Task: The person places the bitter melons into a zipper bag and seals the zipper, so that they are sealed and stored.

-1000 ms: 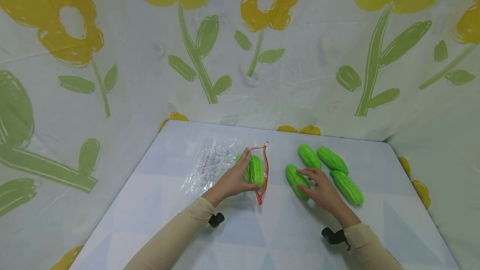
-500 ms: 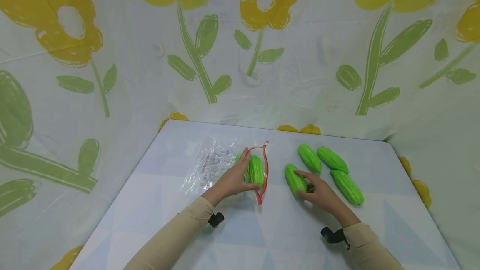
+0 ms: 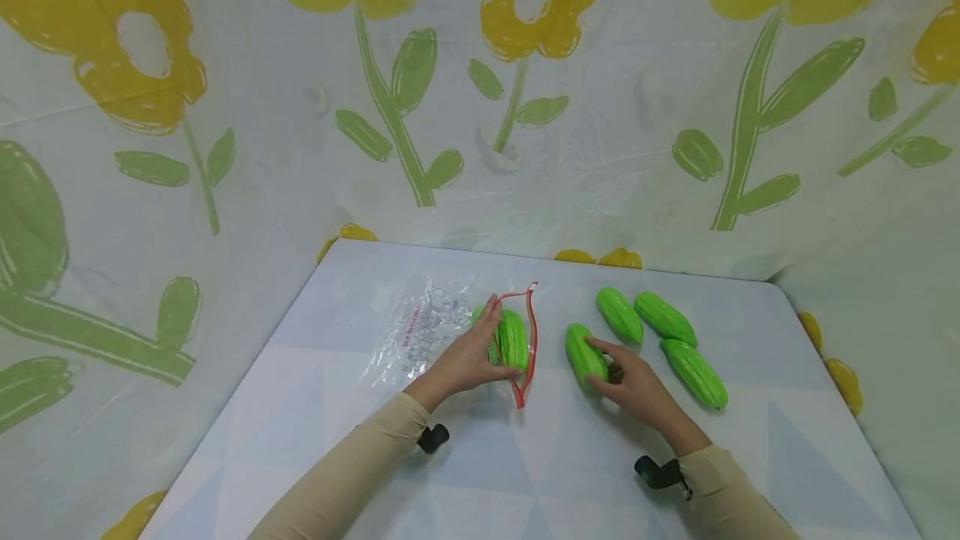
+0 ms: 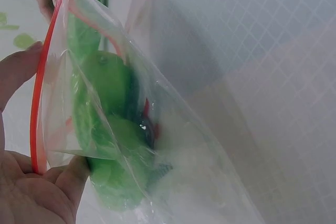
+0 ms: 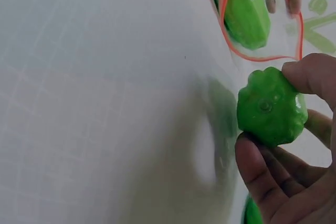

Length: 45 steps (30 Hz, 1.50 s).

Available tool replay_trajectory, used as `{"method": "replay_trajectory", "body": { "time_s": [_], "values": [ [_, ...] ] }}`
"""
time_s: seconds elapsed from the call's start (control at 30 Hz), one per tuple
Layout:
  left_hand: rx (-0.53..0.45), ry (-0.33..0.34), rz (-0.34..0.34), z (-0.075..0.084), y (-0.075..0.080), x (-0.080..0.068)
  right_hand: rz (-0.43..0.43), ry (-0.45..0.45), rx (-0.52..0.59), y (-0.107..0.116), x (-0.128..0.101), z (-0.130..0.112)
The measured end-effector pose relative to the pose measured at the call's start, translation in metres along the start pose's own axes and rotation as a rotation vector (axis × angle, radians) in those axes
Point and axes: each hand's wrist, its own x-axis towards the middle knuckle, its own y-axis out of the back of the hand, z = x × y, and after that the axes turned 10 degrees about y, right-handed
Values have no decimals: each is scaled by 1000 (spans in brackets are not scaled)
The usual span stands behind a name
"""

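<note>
Green ridged plastic gourd [image 3: 584, 354] sits in the right hand [image 3: 637, 390], whose fingers and thumb curl around it. The right wrist view shows the round end of the gourd [image 5: 271, 107] pinched between thumb and fingers. A second ago this gourd lay lower on the white table [image 3: 525, 473] and pointed another way; now it has slid a little toward the bag, so it looks like it is on its way in.

Next to it, nearer the middle of the table, is the clear plastic zip bag with a red strip [image 3: 525, 340]. The left hand [image 3: 468, 361] holds the bag's mouth open, thumb on one side and fingers on the other, just as it did before. The left wrist view shows the red strip [image 4: 39, 108] pulled wide, with green gourds already in the bag [image 4: 107, 129].

Three more green gourds [image 3: 660, 332] lie close together toward the far right corner of the table. They have not moved.

All round the table hangs a white cloth with big yellow flowers and green leaves [image 3: 525, 7].
</note>
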Motion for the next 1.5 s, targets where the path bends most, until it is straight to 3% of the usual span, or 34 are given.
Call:
{"method": "replay_trajectory", "body": {
  "time_s": [0.17,0.6,1.1,1.3,1.5],
  "values": [
    [3,-2,9,0,-1,1,14,37,37,0,4,-5],
    [9,-14,13,1,0,0,-46,183,121,-8,14,-19],
    [-18,-36,17,3,-1,1,-113,186,126,-19,24,-25],
    [-23,-50,18,6,-1,4,-193,224,168,-26,30,-31],
    [-26,-41,14,6,-2,2,-91,197,90,-30,36,-36]
  ]
}}
